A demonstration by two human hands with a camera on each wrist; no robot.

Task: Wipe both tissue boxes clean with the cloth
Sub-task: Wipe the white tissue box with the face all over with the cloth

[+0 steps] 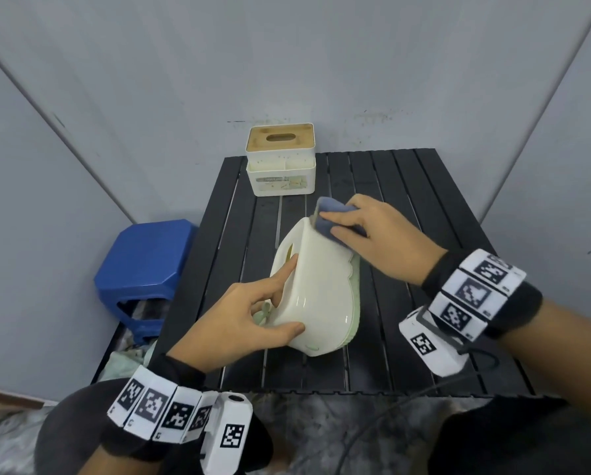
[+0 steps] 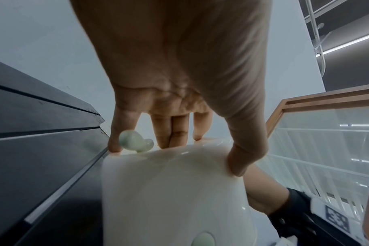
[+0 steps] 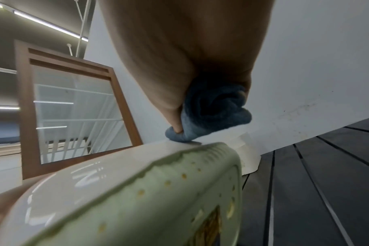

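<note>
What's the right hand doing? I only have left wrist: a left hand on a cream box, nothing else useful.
Observer: The right hand pinches a bunched blue cloth and presses it on the far end of the cream tissue box.
Operator: Box sitting flat?
Observer: No, it is tipped on its side, green base facing right, over the black slatted table.
Operator: Second box?
Observer: A white box with a wooden lid stands upright at the table's far left corner; neither hand touches it.
</note>
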